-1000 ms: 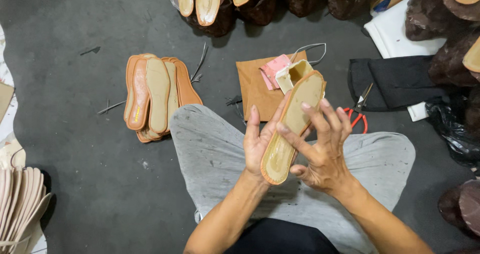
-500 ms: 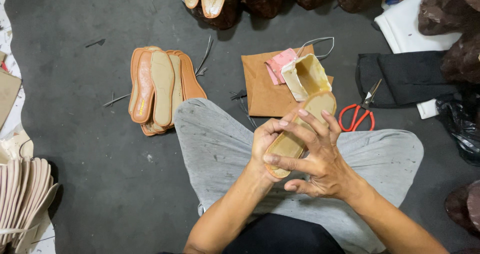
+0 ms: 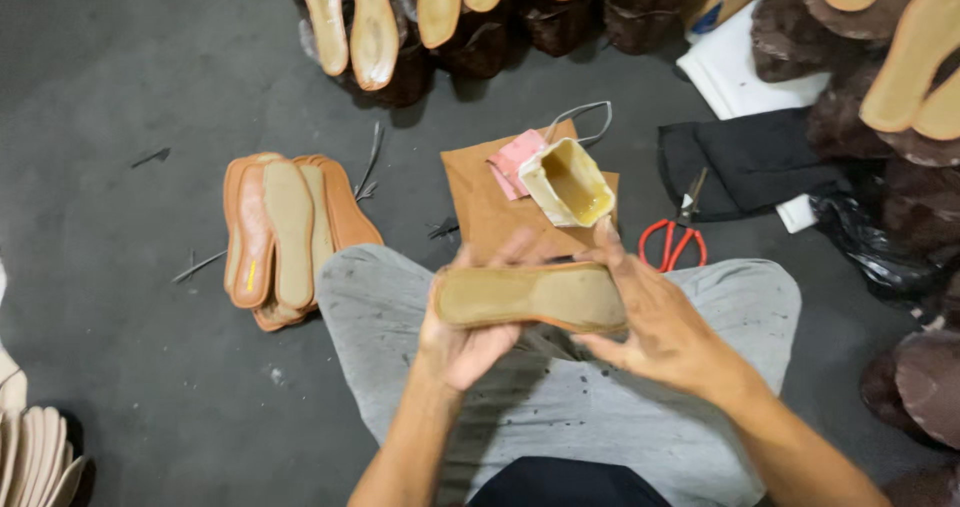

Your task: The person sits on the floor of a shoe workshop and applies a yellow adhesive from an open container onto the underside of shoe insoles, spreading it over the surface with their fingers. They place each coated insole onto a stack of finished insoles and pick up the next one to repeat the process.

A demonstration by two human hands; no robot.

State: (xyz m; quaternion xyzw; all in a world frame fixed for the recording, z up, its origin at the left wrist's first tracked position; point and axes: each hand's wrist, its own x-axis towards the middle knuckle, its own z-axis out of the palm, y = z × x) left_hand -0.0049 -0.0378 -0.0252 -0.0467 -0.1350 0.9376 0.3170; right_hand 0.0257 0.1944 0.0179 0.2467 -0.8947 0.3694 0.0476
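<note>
The left hand (image 3: 462, 339) is closed around one end of a flat tan shoe insole with a brownish rim (image 3: 530, 297), its fingers curled behind it and the thumb at the near edge. The right hand (image 3: 655, 325) closes its grip on the other end, fingers spread along the top edge and the thumb underneath. The insole lies crosswise between both hands, level, just above the grey trousers (image 3: 560, 387) of the seated person.

On the dark floor (image 3: 130, 87) beyond the hands lies a brown cardboard sheet (image 3: 480, 202) bearing a small cream-coloured open container with yellowish glue inside (image 3: 568, 182) and a pink scrap (image 3: 515, 157). Red-handled scissors (image 3: 675, 237) lie near the right hand. A stack of orange and tan insoles (image 3: 285, 237) lies well to the left.
</note>
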